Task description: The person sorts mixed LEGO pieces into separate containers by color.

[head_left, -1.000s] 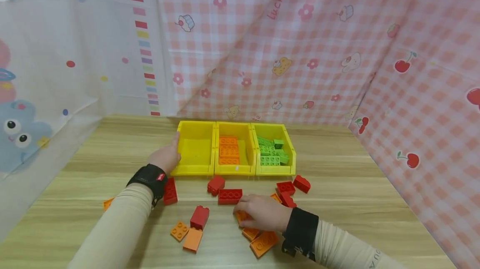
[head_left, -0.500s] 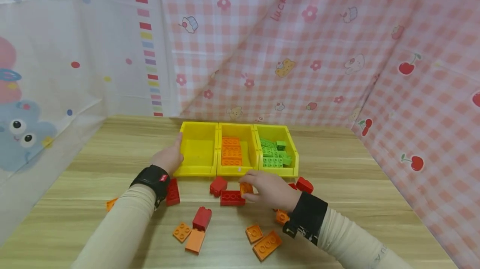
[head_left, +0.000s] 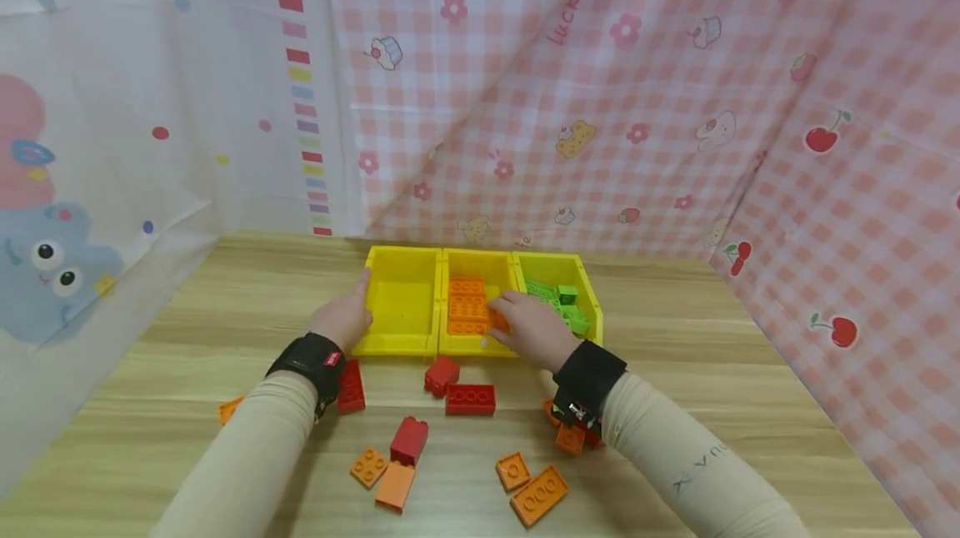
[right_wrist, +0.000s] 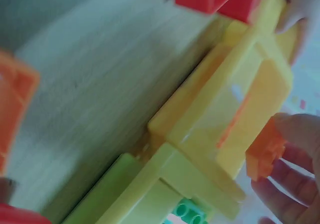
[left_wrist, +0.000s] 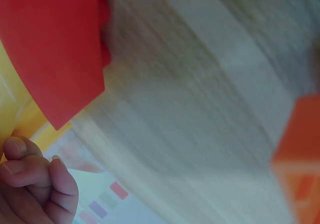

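Note:
Three yellow bins stand joined in a row at the back of the table. My left hand [head_left: 343, 319] holds the side wall of the left bin [head_left: 401, 288], whose inside shows no bricks; its curled fingers show in the left wrist view. My right hand [head_left: 536, 329] is over the middle bin [head_left: 480, 346] and pinches an orange toy brick [right_wrist: 265, 151] between thumb and fingers. Several orange bricks [head_left: 467, 306] lie stacked in rows on the middle bin's left side. Green bricks [head_left: 573, 317] lie in the right bin, partly hidden by my right hand.
Red bricks [head_left: 470, 399] are scattered in front of the bins, one beside my left wrist. Loose orange bricks [head_left: 540, 496] lie nearer the front edge, and others are partly under my right wrist. Patterned cloth [head_left: 525, 104] hangs behind the table.
My right hand has picked an orange brick off the table and carried it forward, past the red bricks, into the middle bin. My left hand stays at the left bin.

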Available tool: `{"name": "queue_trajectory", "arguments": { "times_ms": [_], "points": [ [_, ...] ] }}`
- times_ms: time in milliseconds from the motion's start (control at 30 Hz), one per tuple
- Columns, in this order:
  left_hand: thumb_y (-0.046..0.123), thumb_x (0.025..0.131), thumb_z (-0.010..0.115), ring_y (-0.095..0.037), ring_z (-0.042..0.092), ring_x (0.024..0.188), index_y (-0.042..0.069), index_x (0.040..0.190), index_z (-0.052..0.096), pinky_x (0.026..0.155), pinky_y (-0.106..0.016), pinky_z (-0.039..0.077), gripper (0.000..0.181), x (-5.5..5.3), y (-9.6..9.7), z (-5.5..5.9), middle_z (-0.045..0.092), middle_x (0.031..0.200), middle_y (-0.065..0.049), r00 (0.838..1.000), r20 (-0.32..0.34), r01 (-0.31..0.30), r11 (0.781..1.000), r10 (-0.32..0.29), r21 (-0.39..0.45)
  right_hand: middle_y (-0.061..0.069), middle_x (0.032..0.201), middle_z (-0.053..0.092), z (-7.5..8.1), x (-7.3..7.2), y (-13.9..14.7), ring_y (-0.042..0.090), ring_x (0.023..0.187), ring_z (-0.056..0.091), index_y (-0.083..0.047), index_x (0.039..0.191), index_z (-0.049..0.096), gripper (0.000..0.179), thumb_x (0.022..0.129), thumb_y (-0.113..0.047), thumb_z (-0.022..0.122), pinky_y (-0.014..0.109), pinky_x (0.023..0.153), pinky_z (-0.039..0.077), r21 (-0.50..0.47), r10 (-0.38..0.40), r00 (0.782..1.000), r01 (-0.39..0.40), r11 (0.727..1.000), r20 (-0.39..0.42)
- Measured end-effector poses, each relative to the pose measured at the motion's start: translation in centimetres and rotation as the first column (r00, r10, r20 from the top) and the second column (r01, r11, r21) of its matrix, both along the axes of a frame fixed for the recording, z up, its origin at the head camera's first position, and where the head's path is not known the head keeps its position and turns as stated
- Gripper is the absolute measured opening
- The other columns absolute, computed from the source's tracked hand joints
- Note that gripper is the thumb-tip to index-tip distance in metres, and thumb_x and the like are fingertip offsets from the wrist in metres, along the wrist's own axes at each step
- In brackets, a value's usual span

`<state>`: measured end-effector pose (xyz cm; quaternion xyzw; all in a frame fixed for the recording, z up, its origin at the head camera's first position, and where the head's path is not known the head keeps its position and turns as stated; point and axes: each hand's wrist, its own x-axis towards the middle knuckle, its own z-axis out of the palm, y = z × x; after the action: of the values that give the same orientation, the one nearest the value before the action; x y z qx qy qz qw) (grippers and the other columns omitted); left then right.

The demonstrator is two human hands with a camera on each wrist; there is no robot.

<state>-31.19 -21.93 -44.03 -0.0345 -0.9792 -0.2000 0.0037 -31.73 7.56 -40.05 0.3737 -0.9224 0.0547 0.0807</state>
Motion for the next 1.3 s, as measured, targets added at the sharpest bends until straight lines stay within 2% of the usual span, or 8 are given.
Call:
{"name": "queue_trajectory", "arguments": {
  "times_ms": [100, 200, 367, 633, 867, 1067, 1167, 1300],
  "points": [
    [0.009, 0.088, 0.052, -0.022, 0.042, 0.045, 0.001, 0.148, 0.012, 0.044, -0.033, 0.034, 0.073, 0.0, 0.0, -0.3, 0.045, 0.053, -0.005, 1.0, 0.008, 0.002, 1.0, -0.002, 0.006, 0.005, 0.094, 0.061, -0.6, -1.0, -0.2, 0.02, 0.082, 0.057, -0.007, 0.108, 0.066, 0.032, 0.083, -0.026, 0.071, 0.04, 0.086, 0.044, 0.069, -0.02, 0.999, 0.022, 0.997, -0.042],
    [0.009, 0.088, 0.052, -0.022, 0.043, 0.045, 0.002, 0.148, 0.012, 0.044, -0.034, 0.034, 0.073, 0.0, 0.0, -0.3, 0.045, 0.053, -0.006, 1.0, 0.004, 0.001, 1.0, -0.001, 0.001, 0.004, 0.095, 0.061, -1.1, -1.4, -0.3, 0.023, 0.088, 0.058, -0.009, 0.106, 0.066, 0.029, 0.083, -0.027, 0.071, 0.051, 0.098, 0.033, 0.118, -0.046, 0.997, 0.052, 0.992, -0.054],
    [0.009, 0.089, 0.051, -0.023, 0.042, 0.044, 0.003, 0.149, 0.011, 0.044, -0.033, 0.034, 0.072, 0.0, 0.0, -0.1, 0.044, 0.053, -0.006, 1.0, -0.005, -0.003, 1.0, 0.003, -0.011, 0.005, 0.098, 0.063, -1.0, -1.3, -0.4, 0.027, 0.098, 0.057, -0.01, 0.105, 0.067, 0.026, 0.084, -0.026, 0.069, 0.059, 0.104, 0.019, 0.155, -0.066, 0.997, 0.072, 0.985, -0.043],
    [0.009, 0.088, 0.052, -0.022, 0.042, 0.044, 0.001, 0.148, 0.013, 0.043, -0.033, 0.033, 0.072, 0.2, 0.0, 0.1, 0.044, 0.052, -0.005, 1.0, -0.01, 0.004, 1.0, -0.004, -0.012, 0.003, 0.102, 0.064, -1.2, -1.3, -0.5, 0.025, 0.108, 0.052, -0.014, 0.105, 0.069, 0.024, 0.088, -0.03, 0.064, 0.057, 0.104, 0.018, 0.234, -0.09, 0.995, 0.095, 0.968, -0.032],
    [0.009, 0.089, 0.051, -0.022, 0.041, 0.044, 0.003, 0.149, 0.012, 0.044, -0.033, 0.033, 0.072, 0.3, 0.1, 0.0, 0.044, 0.053, -0.005, 1.0, 0.004, -0.009, 1.0, 0.009, -0.006, 0.004, 0.103, 0.064, -1.7, -1.1, -0.1, 0.026, 0.108, 0.052, -0.012, 0.105, 0.069, 0.024, 0.087, -0.027, 0.065, 0.059, 0.103, 0.02, 0.19, -0.05, 0.999, 0.052, 0.98, -0.02],
    [0.009, 0.089, 0.051, -0.021, 0.04, 0.042, 0.002, 0.148, 0.011, 0.042, -0.032, 0.032, 0.072, 0.3, 0.0, -0.2, 0.043, 0.051, -0.005, 1.0, -0.003, 0.009, 1.0, -0.009, -0.011, 0.004, 0.105, 0.062, -1.6, 1.2, 1.6, 0.022, 0.098, 0.057, -0.008, 0.107, 0.067, 0.025, 0.085, -0.018, 0.069, 0.042, 0.092, 0.041, 0.038, 0.129, 0.992, -0.129, 0.991, 0.0],
    [0.009, 0.089, 0.051, -0.021, 0.039, 0.042, 0.002, 0.148, 0.011, 0.042, -0.032, 0.032, 0.072, 0.2, -0.1, -0.2, 0.043, 0.051, -0.005, 1.0, -0.009, 0.012, 1.0, -0.013, -0.015, 0.004, 0.109, 0.06, -1.2, 3.5, 2.6, 0.018, 0.098, 0.056, -0.007, 0.112, 0.065, 0.029, 0.086, -0.017, 0.068, 0.033, 0.086, 0.046, 0.013, 0.21, 0.97, -0.213, 0.977, 0.12],
    [0.009, 0.089, 0.051, -0.022, 0.04, 0.043, 0.002, 0.148, 0.012, 0.043, -0.032, 0.032, 0.072, 0.0, -0.2, -0.3, 0.043, 0.052, -0.005, 1.0, -0.005, 0.013, 1.0, -0.013, -0.015, -0.001, 0.11, 0.058, -1.2, 6.6, 4.0, 0.012, 0.099, 0.054, -0.011, 0.113, 0.065, 0.025, 0.089, -0.019, 0.063, 0.027, 0.087, 0.045, 0.024, 0.246, 0.911, -0.269, 0.963, 0.331]
  ]
}}
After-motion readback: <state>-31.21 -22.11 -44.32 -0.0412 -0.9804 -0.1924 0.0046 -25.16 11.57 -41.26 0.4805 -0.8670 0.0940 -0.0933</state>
